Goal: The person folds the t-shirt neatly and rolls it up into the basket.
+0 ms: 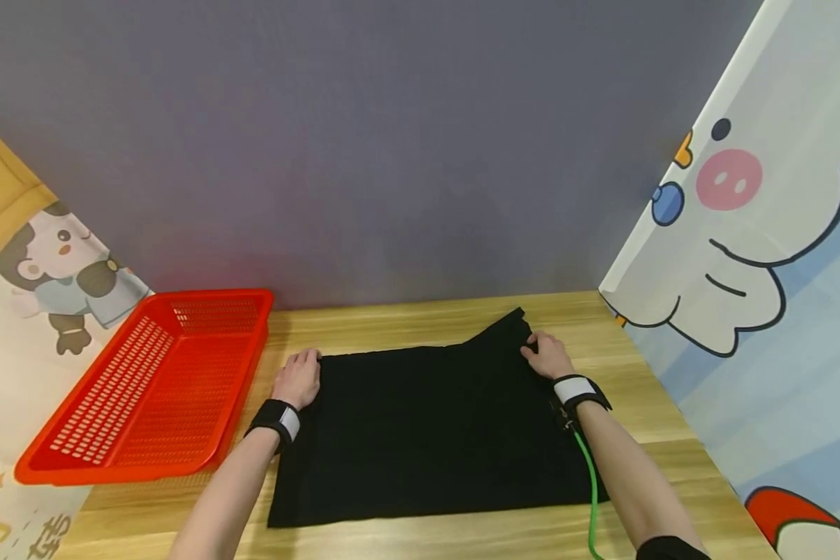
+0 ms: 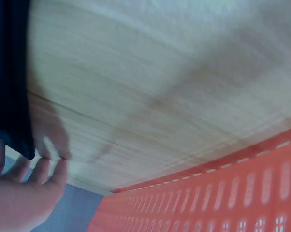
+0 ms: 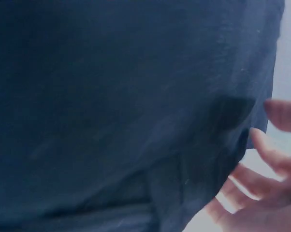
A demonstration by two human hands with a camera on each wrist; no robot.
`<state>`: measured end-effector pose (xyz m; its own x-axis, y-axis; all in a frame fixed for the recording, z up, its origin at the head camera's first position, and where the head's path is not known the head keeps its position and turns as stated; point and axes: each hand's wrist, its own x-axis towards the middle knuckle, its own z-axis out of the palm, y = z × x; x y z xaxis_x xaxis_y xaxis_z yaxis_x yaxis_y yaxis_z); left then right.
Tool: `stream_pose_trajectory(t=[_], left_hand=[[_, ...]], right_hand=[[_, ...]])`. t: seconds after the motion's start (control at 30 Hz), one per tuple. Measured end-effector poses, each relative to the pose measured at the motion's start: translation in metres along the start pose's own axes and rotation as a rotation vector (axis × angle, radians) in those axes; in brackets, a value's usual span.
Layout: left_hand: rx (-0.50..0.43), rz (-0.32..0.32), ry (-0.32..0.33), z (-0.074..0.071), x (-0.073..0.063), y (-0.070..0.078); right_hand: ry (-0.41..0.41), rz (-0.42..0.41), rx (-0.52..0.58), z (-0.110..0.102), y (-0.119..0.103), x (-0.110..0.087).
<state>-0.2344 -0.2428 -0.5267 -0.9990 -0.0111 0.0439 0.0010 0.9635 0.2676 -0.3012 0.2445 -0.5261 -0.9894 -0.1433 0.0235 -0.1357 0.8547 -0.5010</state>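
A black cloth (image 1: pixel 420 435) lies spread on the wooden table, its far right corner drawn out into a raised point. At its far left corner is my left hand (image 1: pixel 299 379), fingertips down at the cloth's edge. In the left wrist view the left hand's fingers (image 2: pixel 41 171) are loosely bent beside the dark corner. My right hand (image 1: pixel 549 356) is at the far right edge, thumb and index finger apart. The right wrist view shows the right hand (image 3: pixel 261 179) with spread fingers right at the cloth's edge, where a fold runs along the dark fabric (image 3: pixel 111 96).
A red plastic basket (image 1: pixel 252 365) with slotted walls stands left of the cloth. Behind the wooden table (image 1: pixel 392 315) rises a grey panel (image 1: pixel 406 155). Cartoon-printed sheets (image 1: pixel 756 233) flank both sides. A green cable (image 1: pixel 592 490) hangs from the right wrist over the cloth.
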Motion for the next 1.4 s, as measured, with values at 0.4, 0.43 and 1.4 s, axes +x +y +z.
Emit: stream_pose_trajectory(t=[0.4, 0.43, 1.4], left_hand=[[-0.02, 0.015, -0.002, -0.003, 0.01, -0.004], [-0.026, 0.011, -0.013, -0.004, 0.011, -0.005], [-0.028, 0.006, -0.094, -0.041, 0.012, 0.002]], right_hand=[[-0.141, 0.188, 0.054, -0.015, 0.017, 0.01], [-0.15, 0.184, 0.053, -0.017, 0.018, 0.01], [-0.42, 0.11, 0.267, -0.068, 0.039, 0.0]])
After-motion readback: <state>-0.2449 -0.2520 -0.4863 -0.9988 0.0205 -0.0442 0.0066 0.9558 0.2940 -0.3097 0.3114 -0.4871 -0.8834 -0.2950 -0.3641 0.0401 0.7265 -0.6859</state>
